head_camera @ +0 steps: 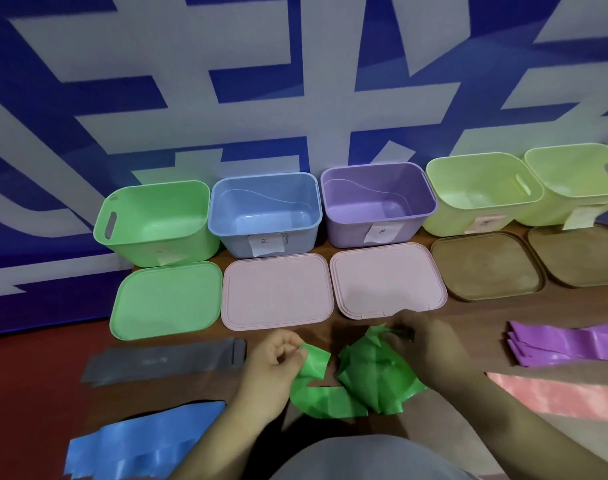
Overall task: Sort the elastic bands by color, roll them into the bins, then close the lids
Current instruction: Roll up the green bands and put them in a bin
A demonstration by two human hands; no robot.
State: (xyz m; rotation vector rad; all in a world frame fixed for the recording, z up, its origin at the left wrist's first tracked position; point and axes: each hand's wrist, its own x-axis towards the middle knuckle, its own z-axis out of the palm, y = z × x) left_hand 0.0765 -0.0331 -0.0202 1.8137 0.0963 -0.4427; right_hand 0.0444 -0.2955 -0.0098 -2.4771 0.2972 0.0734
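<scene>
Pinching one curled end of the thin, shiny green band [368, 379], the left hand [278, 355] sits low in the middle of the frame. The right hand [423, 344] pinches the other crumpled end, so the band is bunched between them. At lower left lie flat grey bands [164, 362] and wavy blue bands [136, 441]. Across the middle stand smooth plastic tubs with round corners: green bin [157, 220], blue bin [264, 209], purple bin [378, 199], first yellow-green bin [482, 192], second yellow-green bin [579, 178]. Each wears a paper label [266, 244]; its writing is too small to read. Flat lids lie in front: green lid [167, 299], left pink lid [276, 292], right pink lid [387, 278], first brown lid [486, 265], second brown lid [576, 254]. At right lie purple bands [565, 344] and pink bands [555, 393].
</scene>
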